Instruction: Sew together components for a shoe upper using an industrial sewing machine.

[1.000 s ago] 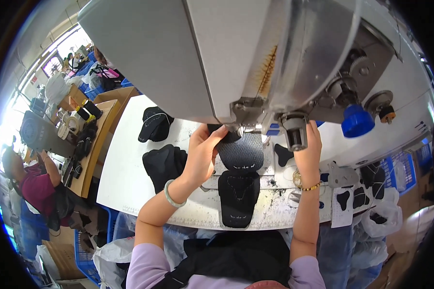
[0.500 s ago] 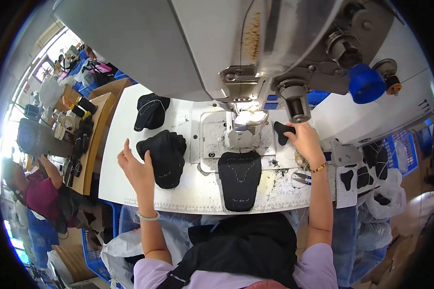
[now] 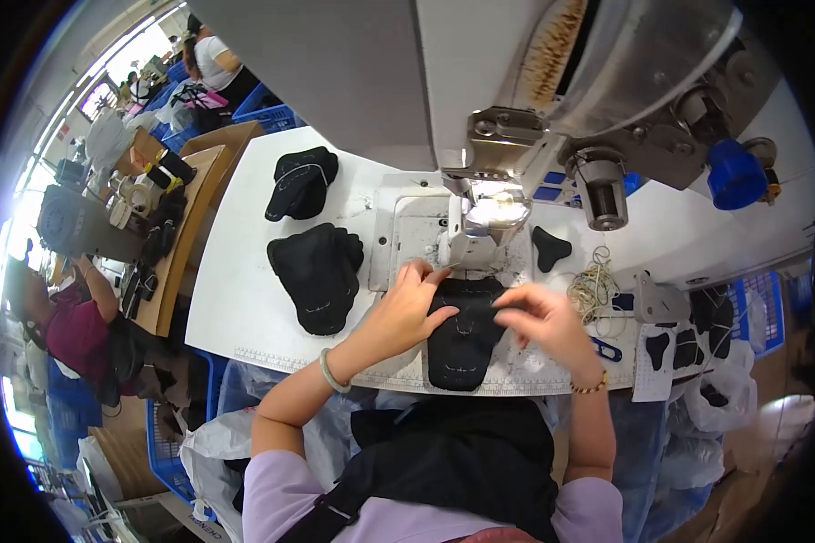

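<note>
A black padded fabric piece (image 3: 465, 364) with pale dashed markings lies at the table's front edge, below the sewing machine's lit presser foot (image 3: 473, 246). My left hand (image 3: 406, 312) rests at its upper left, thumb and fingers spread and touching the fabric. At the upper right edge of the piece is my right hand (image 3: 552, 328), fingers bent and apart, somewhat blurred; nothing shows between them. To the right of the presser foot lies a small three-lobed black piece (image 3: 551, 249), with neither hand on it.
Two black fabric stacks, a tied bundle (image 3: 302, 184) and a larger stack (image 3: 317, 281), lie on the left. Tangled thread (image 3: 596, 291) and blue-handled snips (image 3: 607, 349) are on the right. The machine head (image 3: 507, 54) overhangs the table. Another person (image 3: 72, 330) sits at far left.
My right hand has left the small three-lobed piece and come to the large piece's right edge. My left hand has moved right, from beside the stack onto the large piece. The view has shifted.
</note>
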Motion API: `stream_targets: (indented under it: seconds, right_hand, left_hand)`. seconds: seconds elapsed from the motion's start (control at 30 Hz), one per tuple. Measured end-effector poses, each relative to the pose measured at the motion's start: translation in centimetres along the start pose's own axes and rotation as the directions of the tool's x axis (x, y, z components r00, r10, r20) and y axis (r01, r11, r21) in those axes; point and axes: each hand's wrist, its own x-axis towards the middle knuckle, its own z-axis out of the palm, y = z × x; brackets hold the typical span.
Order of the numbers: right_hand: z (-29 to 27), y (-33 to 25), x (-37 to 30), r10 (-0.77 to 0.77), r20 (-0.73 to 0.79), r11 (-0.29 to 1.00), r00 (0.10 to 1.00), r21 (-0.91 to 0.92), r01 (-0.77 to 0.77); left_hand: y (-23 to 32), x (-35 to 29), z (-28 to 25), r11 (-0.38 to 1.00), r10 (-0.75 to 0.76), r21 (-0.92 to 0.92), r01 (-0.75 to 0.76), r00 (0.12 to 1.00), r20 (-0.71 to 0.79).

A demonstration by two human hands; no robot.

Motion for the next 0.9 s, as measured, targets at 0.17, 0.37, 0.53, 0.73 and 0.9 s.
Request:
stream_targets:
  seconds: [0.17, 0.37, 0.53, 0.73, 0.9]
  right_hand:
    - [3.4, 4.2, 0.0, -0.062, -0.025, 0.987, 0.998, -0.148, 0.057]
    - [3.9, 4.4, -0.3, -0.23, -0.108, 0.941, 0.967, -0.278, 0.193]
    - [4.8, 0.9, -0.3, -0.481, -0.306, 0.876, 0.821, -0.125, 0.467]
    - [5.5, -1.4, 1.2, -0.576, -0.503, 0.785, 0.644, -0.121, 0.607]
    - [5.6, -2.5, 1.7, -0.44, -0.53, 0.833, 0.724, 0.059, 0.55]
  left_hand:
    - [0.6, 0.6, 0.4, 1.0, 0.012, 0.021, -0.01, 0.997, -0.076]
    - [0.9, 0.0, 1.2, 0.921, 0.174, -0.32, -0.22, 0.971, -0.167]
    - [2.0, 0.5, -0.6, 0.114, -0.152, -0.987, 0.113, 0.984, 0.095]
    - [5.7, 2.0, -2.0, -0.16, -0.224, -0.986, -0.044, 0.975, -0.007]
    - [5.5, 2.0, -1.7, 0.3, -0.228, -0.954, 0.0, 0.971, -0.071]
